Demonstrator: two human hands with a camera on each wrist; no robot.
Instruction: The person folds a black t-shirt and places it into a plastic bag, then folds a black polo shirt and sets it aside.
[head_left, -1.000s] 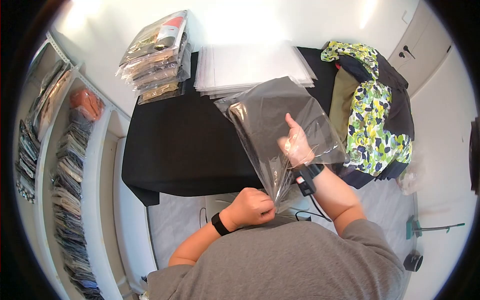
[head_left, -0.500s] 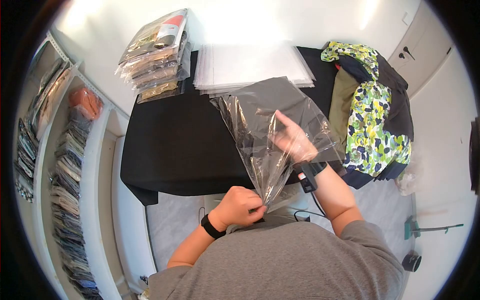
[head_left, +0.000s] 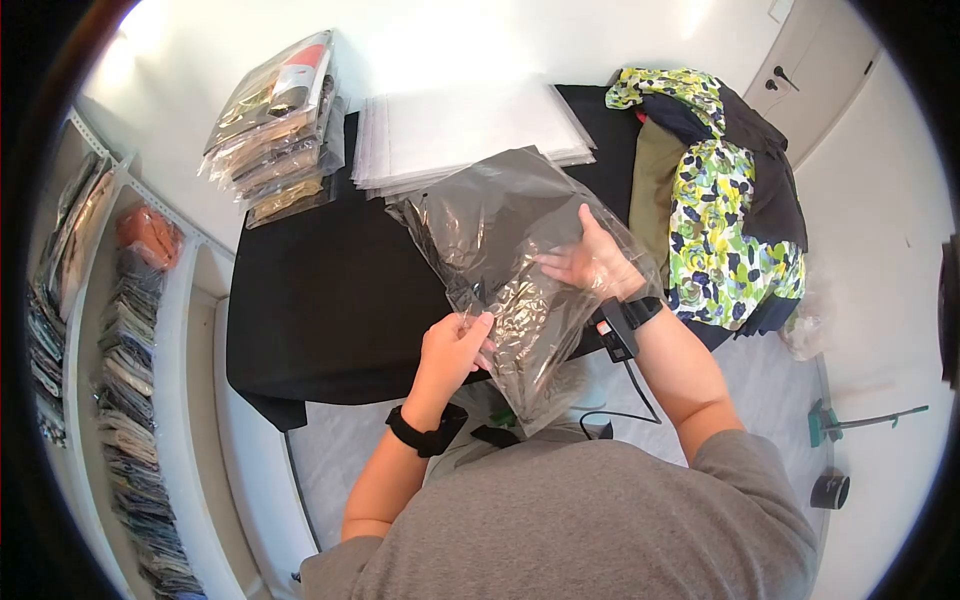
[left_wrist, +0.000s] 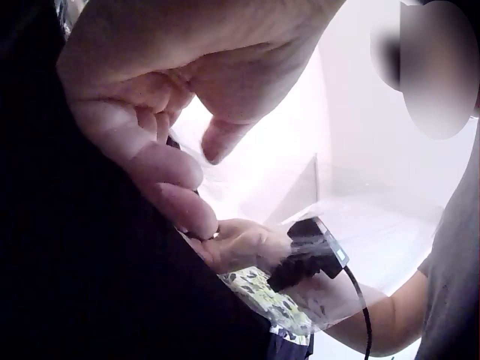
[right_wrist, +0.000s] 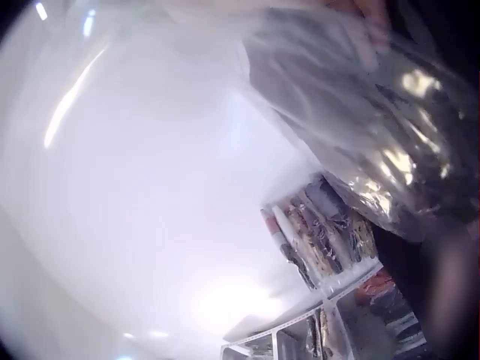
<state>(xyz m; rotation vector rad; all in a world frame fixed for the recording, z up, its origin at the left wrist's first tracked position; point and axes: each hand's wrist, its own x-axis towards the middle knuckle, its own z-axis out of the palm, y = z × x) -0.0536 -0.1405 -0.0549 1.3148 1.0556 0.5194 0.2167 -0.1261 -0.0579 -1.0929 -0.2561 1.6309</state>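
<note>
A clear plastic bag [head_left: 520, 300] with a dark, flat item [head_left: 490, 205] inside is held at an angle over the table's near edge, its lower corner close to the person's body. The right hand [head_left: 600, 262] lies against the bag's right side under clear film, thumb up and fingers extended; whether it is inside the bag I cannot tell. At the bag's left edge is the left hand [head_left: 450, 352], thumb raised. In the left wrist view the left hand [left_wrist: 165, 112] has loosely bent fingers, with the thumb apart from them. Shiny creased film [right_wrist: 397, 157] fills the right wrist view's upper right.
On the black-covered table [head_left: 310, 310] are a pile of bagged garments [head_left: 280, 130] at back left, a stack of clear bags [head_left: 460, 125] at back centre and patterned clothing [head_left: 710, 220] at right. Shelves [head_left: 190, 400] with packed garments stand at left.
The left hand has let go of the bag's gathered lower corner and moved up and forward to its left edge. The lower part of the bag has spread. The head view has shifted slightly.
</note>
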